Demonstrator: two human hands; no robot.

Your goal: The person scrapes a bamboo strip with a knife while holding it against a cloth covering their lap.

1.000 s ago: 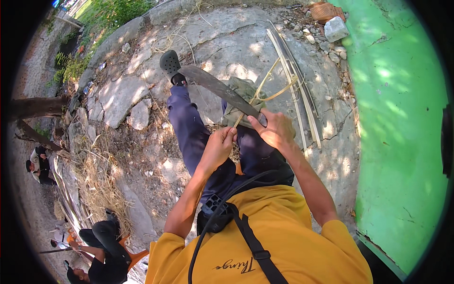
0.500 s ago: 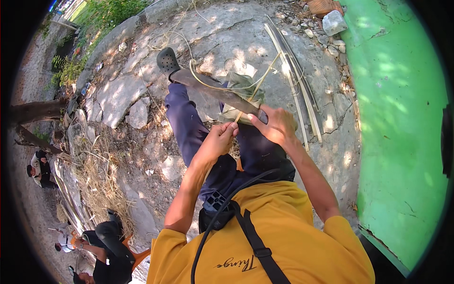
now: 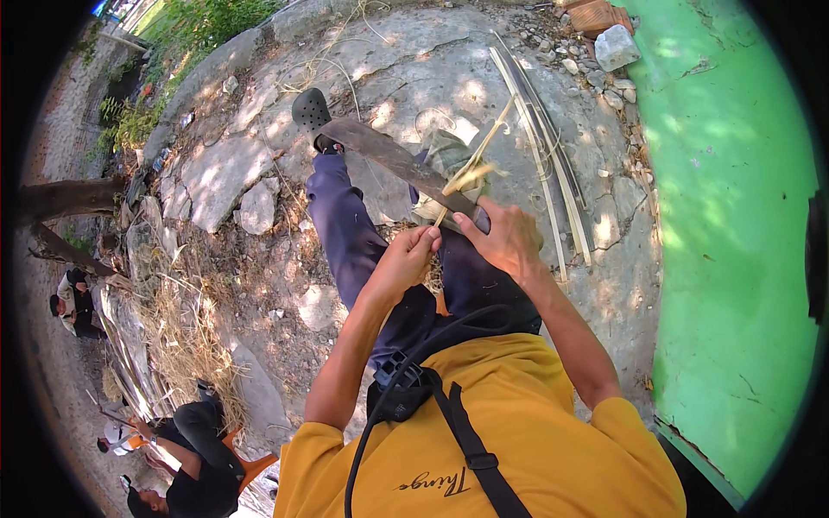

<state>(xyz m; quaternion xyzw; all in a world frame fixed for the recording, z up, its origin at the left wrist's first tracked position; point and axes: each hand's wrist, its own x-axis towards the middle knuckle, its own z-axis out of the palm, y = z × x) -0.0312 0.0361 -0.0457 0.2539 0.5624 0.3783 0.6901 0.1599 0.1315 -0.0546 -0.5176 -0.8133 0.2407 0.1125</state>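
Observation:
My left hand [image 3: 406, 259] pinches the near end of a thin pale bamboo strip [image 3: 498, 125], which slants away across my lap. My right hand [image 3: 509, 242] grips a machete at its near end, and the handle is hidden in the fingers. The long dark machete blade [image 3: 380, 154] points to the far left, above my lower leg, and crosses the strip just beyond my left fingers. Pale curled shavings [image 3: 467, 177] bunch up against the blade. Under blade and strip, a grey-green cloth [image 3: 446, 155] lies over my knee.
Several long split strips [image 3: 544, 147] lie on the cracked concrete to the right, near a green wall [image 3: 725, 216]. A whitish stone block [image 3: 616, 47] sits far right. Dry straw [image 3: 186, 337] is heaped at left, with seated people [image 3: 203, 449] beyond. A cable runs over my lap.
The long curling sliver over the blade is gone from there, and a bunch of shavings now shows at the blade. Both hands keep their hold and have shifted only slightly.

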